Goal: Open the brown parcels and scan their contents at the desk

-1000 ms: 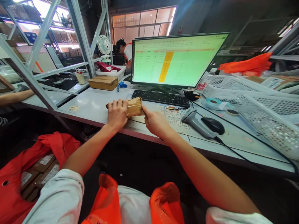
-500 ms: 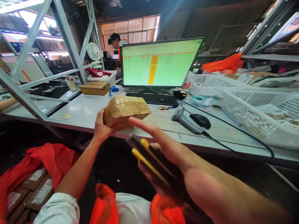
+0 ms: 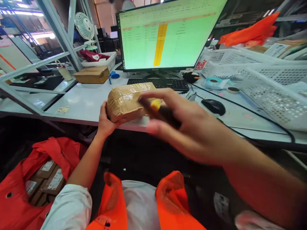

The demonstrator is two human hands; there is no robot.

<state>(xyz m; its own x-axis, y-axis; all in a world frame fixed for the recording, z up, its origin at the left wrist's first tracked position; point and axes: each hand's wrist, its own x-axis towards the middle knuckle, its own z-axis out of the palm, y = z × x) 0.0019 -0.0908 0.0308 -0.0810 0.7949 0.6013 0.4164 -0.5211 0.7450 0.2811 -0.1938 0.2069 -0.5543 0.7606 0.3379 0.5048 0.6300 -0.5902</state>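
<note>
A brown, tape-wrapped cardboard box (image 3: pixel 126 100) is tilted at the front edge of the white desk (image 3: pixel 81 99). My left hand (image 3: pixel 107 124) grips its left end, with fingers round the side and underneath. In my right hand (image 3: pixel 189 124), blurred by motion, is a black-and-yellow utility knife (image 3: pixel 157 107), its tip pointing at the right part of the box. Whether the blade touches the tape cannot be made out. My right hand hides the box's right end and most of a grey barcode scanner (image 3: pixel 191 95) behind it.
Behind the box stand a keyboard (image 3: pixel 165 83) and a monitor (image 3: pixel 165 38). A black mouse (image 3: pixel 213 106), cables and white baskets (image 3: pixel 275 102) occupy the right side. Another cardboard box (image 3: pixel 92 75) lies back left. Below left, a red bag (image 3: pixel 57 150) holds several boxes.
My right hand has risen and turned over, bringing the knife up to the box. My left hand keeps its hold on the box. The view has tipped downward.
</note>
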